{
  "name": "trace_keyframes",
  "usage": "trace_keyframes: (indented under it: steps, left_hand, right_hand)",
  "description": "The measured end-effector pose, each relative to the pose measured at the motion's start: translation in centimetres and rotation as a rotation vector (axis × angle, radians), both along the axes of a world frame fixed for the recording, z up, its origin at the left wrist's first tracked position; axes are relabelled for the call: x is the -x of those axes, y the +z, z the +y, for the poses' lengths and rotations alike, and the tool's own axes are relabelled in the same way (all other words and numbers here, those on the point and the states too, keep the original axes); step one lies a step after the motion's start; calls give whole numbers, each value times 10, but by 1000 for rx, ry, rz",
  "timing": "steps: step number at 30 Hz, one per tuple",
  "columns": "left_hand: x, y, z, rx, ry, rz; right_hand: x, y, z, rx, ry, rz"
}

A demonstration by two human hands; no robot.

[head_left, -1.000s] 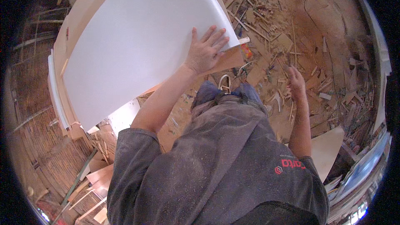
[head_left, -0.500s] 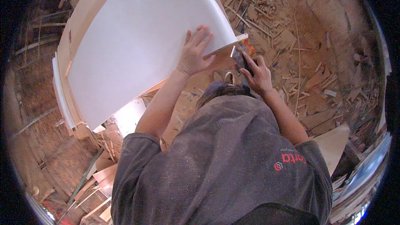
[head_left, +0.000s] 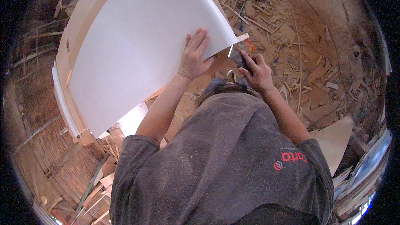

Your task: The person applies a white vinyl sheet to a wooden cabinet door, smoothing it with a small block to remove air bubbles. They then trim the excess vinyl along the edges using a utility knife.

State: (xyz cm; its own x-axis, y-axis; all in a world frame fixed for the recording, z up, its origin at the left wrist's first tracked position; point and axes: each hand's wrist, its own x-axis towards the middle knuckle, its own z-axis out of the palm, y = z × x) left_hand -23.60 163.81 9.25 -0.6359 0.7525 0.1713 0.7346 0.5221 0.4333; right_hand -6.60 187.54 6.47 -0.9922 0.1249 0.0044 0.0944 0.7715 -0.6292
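Note:
A large white sheet (head_left: 137, 37) with curved sides lies over a pale wooden board (head_left: 89, 6) that shows along its far left side. My left hand (head_left: 193, 58) rests flat on the sheet near its near right edge, fingers stretched out, thumb pointing right past the edge. In my right hand (head_left: 259, 75) is a flat, dark scraper (head_left: 236, 56) with a bright straight edge, the index finger laid along it. The scraper is close to the sheet's right corner; whether it touches is not clear.
Wood strips and offcuts (head_left: 308, 83) litter the brown floor on the right. A thin wooden strip end (head_left: 242, 37) sticks out at the sheet's right corner. More scraps (head_left: 98, 196) lie at lower left, and a pale panel (head_left: 335, 143) stands by my right arm.
The scraper has shifted slightly left, closer to the sheet's corner. My left hand stays on the sheet, its fingers now closer together.

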Motion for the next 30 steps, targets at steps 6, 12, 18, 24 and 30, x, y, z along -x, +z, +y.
trace_keyframes:
  steps: [6,12,18,24,30]
  left_hand:
    - [3,0,0,-13,-14,2]
    - [5,1,-1,-22,-8,-27]
    - [6,-4,-6,24,40,-12]
    - [-6,-5,-19,206,219,48]
    - [-8,-1,-19,186,232,-10]
  right_hand:
    - [4,-1,-1,-7,-6,-7]
    - [10,8,1,-57,-2,-20]
    - [16,23,5,-57,16,-60]
    - [16,30,0,-38,-5,-104]
    - [16,36,-12,-10,-53,-160]
